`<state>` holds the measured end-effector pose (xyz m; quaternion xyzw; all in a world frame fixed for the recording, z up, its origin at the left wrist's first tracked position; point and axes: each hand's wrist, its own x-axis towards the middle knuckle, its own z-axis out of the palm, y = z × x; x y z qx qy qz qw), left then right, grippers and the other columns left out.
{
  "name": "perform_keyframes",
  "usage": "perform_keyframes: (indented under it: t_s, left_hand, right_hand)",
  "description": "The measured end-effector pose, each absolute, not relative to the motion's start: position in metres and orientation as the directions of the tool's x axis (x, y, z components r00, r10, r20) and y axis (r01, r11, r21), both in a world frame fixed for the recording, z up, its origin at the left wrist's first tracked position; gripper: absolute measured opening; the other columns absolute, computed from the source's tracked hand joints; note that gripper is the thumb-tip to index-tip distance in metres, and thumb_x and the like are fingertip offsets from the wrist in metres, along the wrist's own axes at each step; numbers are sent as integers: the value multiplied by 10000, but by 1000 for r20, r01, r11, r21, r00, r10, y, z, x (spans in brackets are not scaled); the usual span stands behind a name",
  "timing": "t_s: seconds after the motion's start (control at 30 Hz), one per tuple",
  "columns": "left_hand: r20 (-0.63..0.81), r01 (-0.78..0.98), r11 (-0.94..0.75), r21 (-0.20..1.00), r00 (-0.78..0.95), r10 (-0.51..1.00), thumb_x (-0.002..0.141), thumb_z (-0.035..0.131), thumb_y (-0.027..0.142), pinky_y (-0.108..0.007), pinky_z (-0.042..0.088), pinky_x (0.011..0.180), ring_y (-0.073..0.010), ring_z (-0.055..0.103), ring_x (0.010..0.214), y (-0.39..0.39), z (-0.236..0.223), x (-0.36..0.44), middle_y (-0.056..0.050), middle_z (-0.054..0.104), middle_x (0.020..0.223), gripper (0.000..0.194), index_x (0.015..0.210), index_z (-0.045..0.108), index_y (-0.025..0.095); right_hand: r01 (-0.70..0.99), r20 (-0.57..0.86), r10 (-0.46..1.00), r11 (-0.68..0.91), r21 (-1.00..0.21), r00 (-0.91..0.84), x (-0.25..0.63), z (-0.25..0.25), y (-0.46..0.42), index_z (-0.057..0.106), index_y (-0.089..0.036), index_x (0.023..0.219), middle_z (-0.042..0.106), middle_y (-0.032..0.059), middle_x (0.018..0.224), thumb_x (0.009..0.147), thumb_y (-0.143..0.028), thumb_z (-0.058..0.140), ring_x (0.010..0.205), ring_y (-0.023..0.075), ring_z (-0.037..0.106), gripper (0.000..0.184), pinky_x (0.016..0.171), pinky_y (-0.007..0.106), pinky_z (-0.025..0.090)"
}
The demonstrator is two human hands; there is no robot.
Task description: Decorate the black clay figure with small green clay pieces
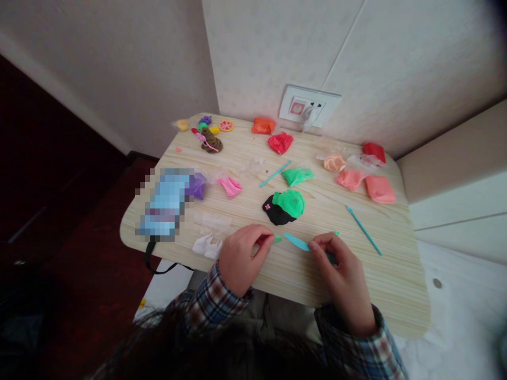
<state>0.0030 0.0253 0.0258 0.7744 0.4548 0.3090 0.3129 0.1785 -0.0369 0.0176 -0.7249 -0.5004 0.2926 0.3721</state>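
Note:
My left hand is closed in a pinch near the table's front edge, with a small piece of green clay at its fingertips. Between the fingers of my right hand is a flat turquoise modelling knife, its blade pointing left towards the green piece. Blade tip and clay are very close; whether they touch I cannot tell. Just beyond both hands sits a small clay cap, with a green crown, a black brim and a pink decoration on the brim. A tiny green bit shows behind my right hand.
Turquoise sticks lie behind the cap and at the right. Bagged clay surrounds them: green, pink, red, coral. A blurred-out phone-like object lies left. White crumpled material sits beside my left hand.

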Motion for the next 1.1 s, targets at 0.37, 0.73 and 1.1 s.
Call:
perform_keyframes:
  t_s: [0.37, 0.73, 1.1]
  left_hand:
    - [53, 520, -224, 824, 323, 945, 809, 576, 135, -221, 487, 646, -116, 631, 680, 42, 23, 12, 5, 687, 757, 59, 812, 623, 171]
    - [81, 533, -258, 806, 332, 940, 793, 620, 163, -229, 455, 630, -117, 588, 666, 51, 20, 16, 1, 659, 747, 55, 752, 655, 166]
    - [84, 467, -236, 852, 323, 943, 787, 638, 196, -226, 466, 616, -110, 590, 648, 52, 18, 16, -1, 659, 743, 47, 767, 664, 161]
  right_hand:
    - [763, 78, 974, -115, -636, 212, 188, 14, -39, 567, -213, 750, 581, 41, 822, 850, -378, 502, 821, 217, 532, 203, 723, 348, 354]
    - [752, 136, 938, -163, -638, 320, 151, 18, -8, 646, -228, 885, 623, 19, 796, 869, -326, 478, 733, 183, 544, 196, 757, 368, 285]
    - [602, 107, 911, -173, -779, 400, 145, 10, 4, 606, -205, 709, 580, 5, 712, 815, -341, 559, 665, 154, 510, 178, 651, 304, 339]
